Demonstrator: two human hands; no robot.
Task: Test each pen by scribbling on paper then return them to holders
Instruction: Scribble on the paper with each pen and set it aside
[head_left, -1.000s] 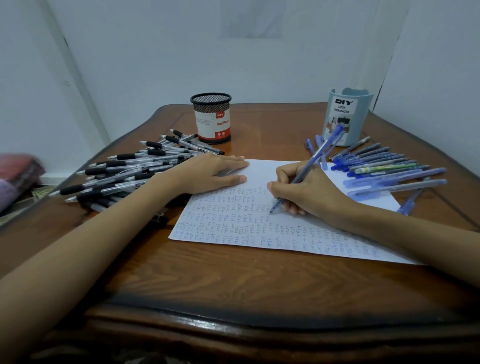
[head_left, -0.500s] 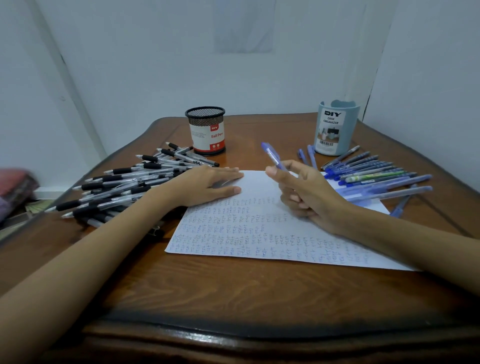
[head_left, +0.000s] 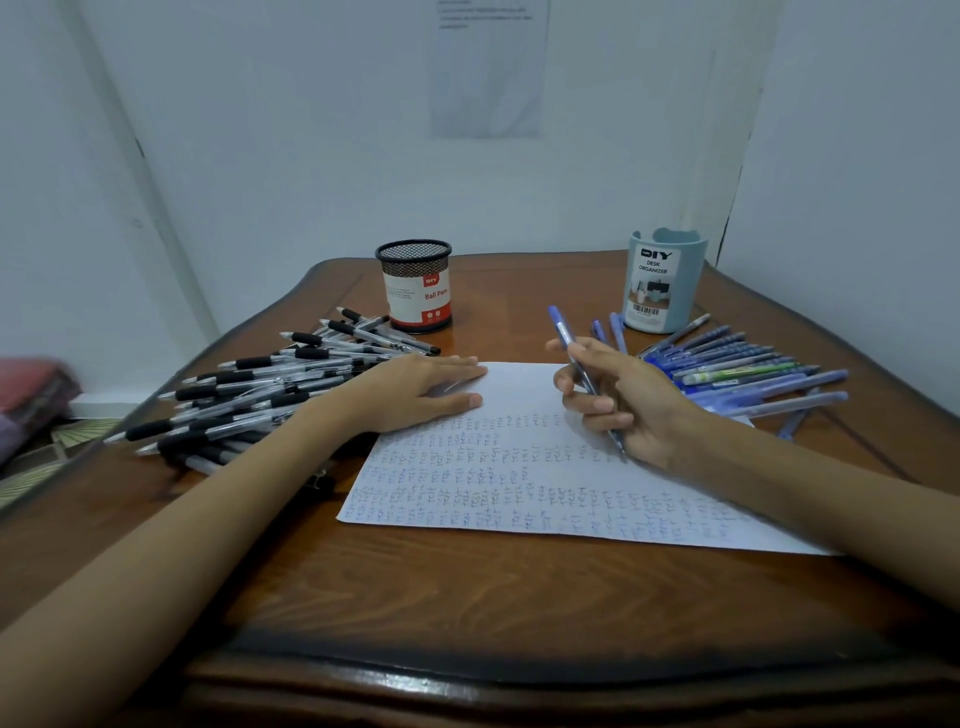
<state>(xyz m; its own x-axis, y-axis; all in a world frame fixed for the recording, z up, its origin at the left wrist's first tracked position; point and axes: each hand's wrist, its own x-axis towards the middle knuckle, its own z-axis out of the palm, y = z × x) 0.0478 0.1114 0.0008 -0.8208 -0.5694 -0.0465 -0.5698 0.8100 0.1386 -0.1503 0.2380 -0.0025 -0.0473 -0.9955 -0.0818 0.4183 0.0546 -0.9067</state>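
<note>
Your right hand (head_left: 639, 400) is over the paper's (head_left: 519, 499) far right part, fingers curled round a blue pen (head_left: 569, 343), cap end up and away from you, tip down by the heel of the hand; whether it touches the sheet, I can't tell. Your left hand (head_left: 415, 392) lies flat, fingers straight, on the paper's far left corner. A broad band of wood runs between the sheet's near edge and the table's (head_left: 467, 587) curved rim, and another strip between the mesh holder (head_left: 414, 286) and the blue-grey organizer (head_left: 662, 283) at the back. The black pens (head_left: 260, 384) crowd the left edge, touching your left wrist; the blue pens (head_left: 743, 371) fan out on the right, just beside your right hand. Your left forearm covers part of the black heap, your right forearm hides the sheet's near right corner, and its far right corner slips under the blue pens. The scribbled rows are too small to read, and neither holder's inside shows. The tabletop is dark polished wood in a pale-walled corner, with a sheet (head_left: 488, 67) on the wall and pinkish cloth (head_left: 31, 395) far left.
</note>
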